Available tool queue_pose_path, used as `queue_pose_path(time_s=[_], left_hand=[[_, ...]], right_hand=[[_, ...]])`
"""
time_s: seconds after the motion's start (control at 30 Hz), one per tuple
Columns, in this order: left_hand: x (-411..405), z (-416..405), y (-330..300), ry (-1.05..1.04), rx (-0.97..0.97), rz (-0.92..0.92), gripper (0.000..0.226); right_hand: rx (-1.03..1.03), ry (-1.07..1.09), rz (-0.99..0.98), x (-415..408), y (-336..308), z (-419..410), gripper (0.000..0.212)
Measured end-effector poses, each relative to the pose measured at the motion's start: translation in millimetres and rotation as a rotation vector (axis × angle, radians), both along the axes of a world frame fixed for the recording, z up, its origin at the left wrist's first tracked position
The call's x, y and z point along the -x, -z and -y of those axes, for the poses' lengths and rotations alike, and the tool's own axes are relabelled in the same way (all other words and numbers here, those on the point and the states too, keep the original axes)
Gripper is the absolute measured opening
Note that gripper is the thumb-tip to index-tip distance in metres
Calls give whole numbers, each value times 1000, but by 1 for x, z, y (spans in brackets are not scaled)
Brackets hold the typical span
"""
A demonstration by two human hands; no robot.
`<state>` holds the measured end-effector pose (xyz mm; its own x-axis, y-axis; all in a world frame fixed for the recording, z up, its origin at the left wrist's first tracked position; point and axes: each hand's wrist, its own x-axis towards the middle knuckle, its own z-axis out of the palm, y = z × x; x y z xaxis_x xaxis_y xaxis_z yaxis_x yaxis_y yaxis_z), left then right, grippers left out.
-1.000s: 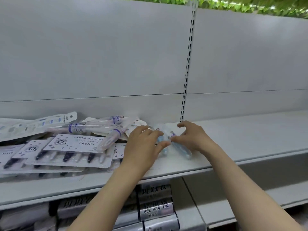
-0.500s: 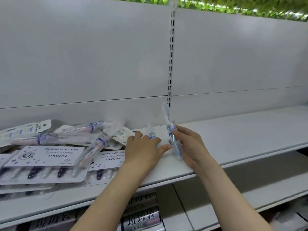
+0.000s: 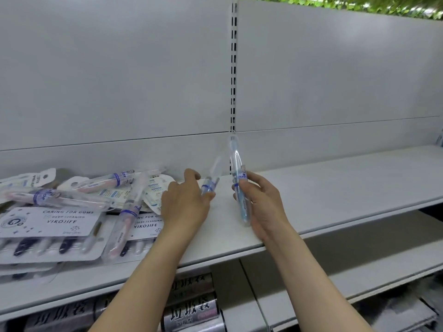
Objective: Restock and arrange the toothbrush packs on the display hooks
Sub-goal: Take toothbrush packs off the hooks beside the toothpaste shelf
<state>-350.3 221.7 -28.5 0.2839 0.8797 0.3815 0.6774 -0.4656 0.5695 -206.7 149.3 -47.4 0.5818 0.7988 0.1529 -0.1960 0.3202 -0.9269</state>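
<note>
Fingers (image 3: 249,185) of the right hand (image 3: 263,207) curl round an upright toothbrush tube (image 3: 237,178); left hand (image 3: 184,207) pinches another tube (image 3: 209,185).

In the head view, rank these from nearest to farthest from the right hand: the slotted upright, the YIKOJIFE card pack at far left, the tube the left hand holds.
From the right hand:
1. Tube in the left hand, just to its left.
2. Slotted upright, behind and above.
3. YIKOJIFE card pack, far left on the shelf.

Two clear blue-banded toothbrush tubes (image 3: 237,178) (image 3: 211,182) stand near-upright mid-shelf, beside a jumbled pile of carded toothbrush packs (image 3: 50,224) lying flat at left
</note>
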Motion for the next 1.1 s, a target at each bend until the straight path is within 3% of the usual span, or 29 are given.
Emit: queue_pose_path(time_s=[0.13,0.27,0.6,0.63,0.73,0.8,0.9,1.1], left_hand=[[7,1,-10,126,122,468,45],[14,7,-17,206,178,688,48],[73,36,-17,225,205,891,31],[85,40,-16,222,208,912,31],[128,53,-13,207,213,941,36],[161,63,-10,187,223,966,36],[220,81,-3,113,222,1005,39],[379,133,18,-20,164,1080,41]], right_hand=[[-15,-7,11,0,0,0,30],[-30,-33,39,-1,2,-1,30],[-131,-43,117,10,-6,8,32],[-165,-25,125,17,-6,11,36],[-223,-2,140,58,-9,23,76],[-257,-44,150,96,-6,28,85],[-283,-137,150,168,-3,34,81],[-240,-392,126,332,1,52,42]])
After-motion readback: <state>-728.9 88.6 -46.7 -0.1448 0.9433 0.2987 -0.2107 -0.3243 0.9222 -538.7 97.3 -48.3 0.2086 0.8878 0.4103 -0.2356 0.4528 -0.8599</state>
